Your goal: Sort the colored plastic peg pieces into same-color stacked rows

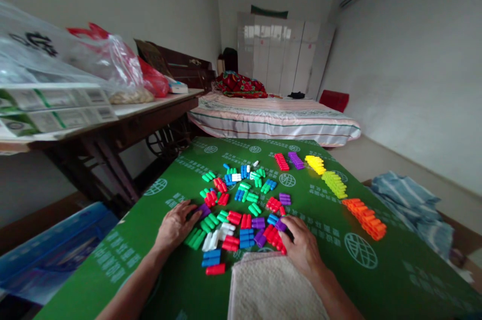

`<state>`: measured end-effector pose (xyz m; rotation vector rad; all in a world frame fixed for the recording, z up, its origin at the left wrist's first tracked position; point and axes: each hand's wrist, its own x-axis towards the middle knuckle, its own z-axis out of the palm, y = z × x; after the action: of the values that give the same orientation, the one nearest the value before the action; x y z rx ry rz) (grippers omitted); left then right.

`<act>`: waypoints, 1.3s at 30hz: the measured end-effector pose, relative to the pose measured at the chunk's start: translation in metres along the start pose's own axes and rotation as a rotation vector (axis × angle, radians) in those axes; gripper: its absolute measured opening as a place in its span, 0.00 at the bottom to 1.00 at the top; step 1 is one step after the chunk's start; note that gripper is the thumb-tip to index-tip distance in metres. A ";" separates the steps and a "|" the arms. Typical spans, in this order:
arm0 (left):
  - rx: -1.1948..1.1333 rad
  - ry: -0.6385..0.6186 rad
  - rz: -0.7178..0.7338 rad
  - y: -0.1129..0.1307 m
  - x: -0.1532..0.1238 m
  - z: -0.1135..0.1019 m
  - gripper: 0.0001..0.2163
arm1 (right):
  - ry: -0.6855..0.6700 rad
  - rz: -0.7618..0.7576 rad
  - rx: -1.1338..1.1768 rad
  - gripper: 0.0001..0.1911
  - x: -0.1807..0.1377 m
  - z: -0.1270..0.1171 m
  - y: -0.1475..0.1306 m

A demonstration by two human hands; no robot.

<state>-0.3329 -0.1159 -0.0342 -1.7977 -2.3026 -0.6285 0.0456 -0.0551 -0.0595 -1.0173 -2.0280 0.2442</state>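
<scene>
Green worktop. One beige towel, 6 o'clock edge. Mixed block pile at centre.
Five sorted rows at pile's 1–3 o'clock: orange row, long axis 10-to-4; lime row; yellow row; purple row; red row.
Left hand flat, spread, fingertips on purple block, pile's 8 o'clock.
Right hand curled onto second purple block, 5 o'clock; grip unclear.

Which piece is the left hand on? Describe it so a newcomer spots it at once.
On the green table, look at the loose pile of coloured pieces near the person. The left hand lies at its left edge, and a purple piece sits at the fingertips. It is the only purple one on that side, among green and red.
</scene>
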 end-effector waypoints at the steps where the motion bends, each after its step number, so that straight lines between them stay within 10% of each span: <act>1: -0.001 0.001 0.001 0.000 0.000 0.000 0.28 | -0.001 -0.003 -0.004 0.13 0.000 0.000 0.000; 39: -0.188 -0.025 -0.005 0.015 -0.008 -0.010 0.30 | -0.029 -0.010 -0.026 0.13 -0.005 -0.007 0.004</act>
<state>-0.3175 -0.1245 -0.0250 -1.8889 -2.3344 -0.8543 0.0546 -0.0566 -0.0603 -1.0251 -2.0661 0.2294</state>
